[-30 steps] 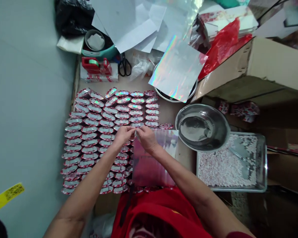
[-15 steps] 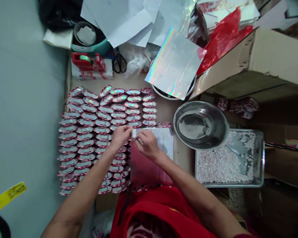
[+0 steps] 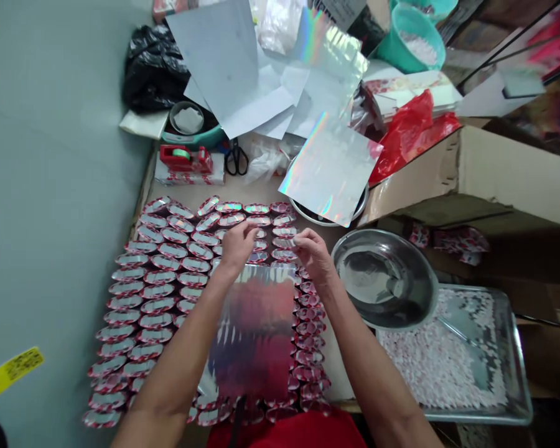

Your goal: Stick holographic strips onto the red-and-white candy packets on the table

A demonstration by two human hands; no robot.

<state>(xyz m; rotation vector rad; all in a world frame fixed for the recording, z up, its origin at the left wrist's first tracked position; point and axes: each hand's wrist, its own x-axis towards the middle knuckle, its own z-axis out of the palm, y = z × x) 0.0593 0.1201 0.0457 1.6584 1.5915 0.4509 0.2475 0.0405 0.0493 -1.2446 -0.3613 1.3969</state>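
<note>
My left hand [image 3: 238,246] is over the rows of small packets, its thumb and fingertips pinched together; anything between them is too small to make out. To its right, my right hand [image 3: 313,254] is also closed in a pinch, with a small whitish bit at the fingertips that I cannot name. Below and between both hands, apart from them, a shiny reflective sheet [image 3: 256,330] lies flat on top of the packets. The packets [image 3: 156,305] stand tightly packed in rows, with pale oval tops and red-and-white edges. Part of the rows is hidden by the sheet and my forearms.
On the right, a steel bowl [image 3: 385,280] overlaps a metal tray [image 3: 518,348] of small pale pieces. A cardboard box [image 3: 499,165] stands behind. At the back are a red tape dispenser [image 3: 184,160], black scissors [image 3: 236,158], a holographic sheet [image 3: 331,168] and loose papers [image 3: 219,62].
My hands have moved apart and off the sheet's top edge, the right one going rightward. The sheet now lies further left over the packets. The view has tilted up.
</note>
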